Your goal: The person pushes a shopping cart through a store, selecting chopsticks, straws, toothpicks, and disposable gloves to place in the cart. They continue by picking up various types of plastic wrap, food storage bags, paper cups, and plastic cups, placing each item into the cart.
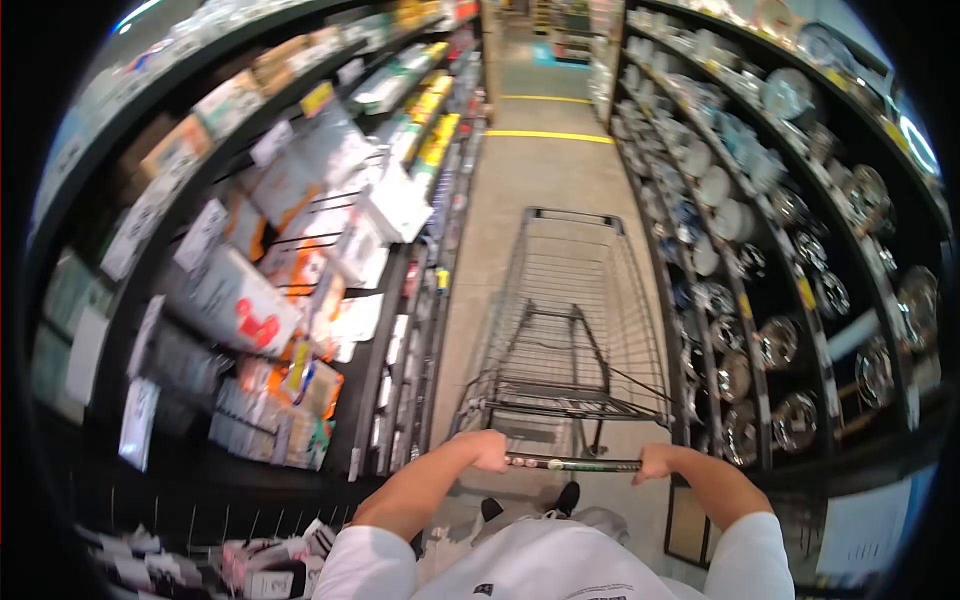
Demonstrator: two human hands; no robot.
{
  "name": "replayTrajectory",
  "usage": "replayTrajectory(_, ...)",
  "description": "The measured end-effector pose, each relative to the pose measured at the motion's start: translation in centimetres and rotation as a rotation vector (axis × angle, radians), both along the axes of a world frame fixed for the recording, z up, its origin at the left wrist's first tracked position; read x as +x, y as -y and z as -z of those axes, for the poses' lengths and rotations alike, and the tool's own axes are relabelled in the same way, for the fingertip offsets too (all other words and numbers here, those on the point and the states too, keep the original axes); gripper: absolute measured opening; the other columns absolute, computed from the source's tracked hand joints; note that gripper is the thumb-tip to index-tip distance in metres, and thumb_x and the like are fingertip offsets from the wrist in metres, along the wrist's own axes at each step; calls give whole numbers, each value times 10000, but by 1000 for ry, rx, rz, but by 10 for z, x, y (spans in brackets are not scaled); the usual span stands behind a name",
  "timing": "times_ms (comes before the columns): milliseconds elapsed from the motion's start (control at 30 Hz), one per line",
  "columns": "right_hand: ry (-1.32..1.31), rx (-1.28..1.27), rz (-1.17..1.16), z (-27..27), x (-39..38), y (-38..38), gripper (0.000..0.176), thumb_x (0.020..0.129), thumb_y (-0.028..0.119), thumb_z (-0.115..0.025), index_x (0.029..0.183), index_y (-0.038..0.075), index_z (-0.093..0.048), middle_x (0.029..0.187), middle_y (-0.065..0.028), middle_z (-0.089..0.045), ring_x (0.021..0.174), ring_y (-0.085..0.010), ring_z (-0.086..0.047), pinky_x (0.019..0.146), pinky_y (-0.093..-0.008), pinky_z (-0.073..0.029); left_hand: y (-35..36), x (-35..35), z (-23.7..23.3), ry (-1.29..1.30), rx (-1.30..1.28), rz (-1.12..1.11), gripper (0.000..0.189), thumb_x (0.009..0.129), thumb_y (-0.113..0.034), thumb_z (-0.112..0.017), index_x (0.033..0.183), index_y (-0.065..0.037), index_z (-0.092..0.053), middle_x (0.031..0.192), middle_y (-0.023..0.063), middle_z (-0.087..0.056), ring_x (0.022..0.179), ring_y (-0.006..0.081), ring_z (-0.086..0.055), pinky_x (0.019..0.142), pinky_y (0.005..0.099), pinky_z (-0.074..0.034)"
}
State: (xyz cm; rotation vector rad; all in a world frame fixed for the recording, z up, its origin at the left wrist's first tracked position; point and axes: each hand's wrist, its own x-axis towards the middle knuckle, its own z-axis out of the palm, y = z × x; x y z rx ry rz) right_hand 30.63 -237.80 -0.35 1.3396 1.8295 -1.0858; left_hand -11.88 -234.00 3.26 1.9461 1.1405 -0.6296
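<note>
Firmly, the fingers (488, 452) of both hands curl around the cart handle (572, 465)

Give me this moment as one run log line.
left hand: gripping handle | right hand: gripping handle | cart: ahead, in aisle | shelves: stocked, both sides | yellow line: across floor ahead

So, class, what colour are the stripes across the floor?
Yellow stripes, clearest in the head view.

White T-shirt (560, 560), short sleeves | small dark chest print | dark shoes (567, 497) | hands bare
</note>
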Motion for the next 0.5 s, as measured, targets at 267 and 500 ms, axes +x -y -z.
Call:
replayTrajectory(267,-80,25,25,-18,2,-34,565,705,541,-780,816,-13,-745,702,-156,-686,641,-300,-645,662,-411,-529,-14,10,-21,-63,100,-83,489,789,-454,-735,1032,-31,-760,1085,190,-737,997,385,-704,839,489,-567)
replayTrajectory(500,-113,1,48,-34,1,-74,539,714,503,-805,746,-28,-715,632,-146,-647,575,-271,-627,609,-392,-513,-36,26,-34,-176,167,-134,376,773,-316,-699,1010,-32,-768,1094,177,-739,1000,363,-709,834,465,-575)
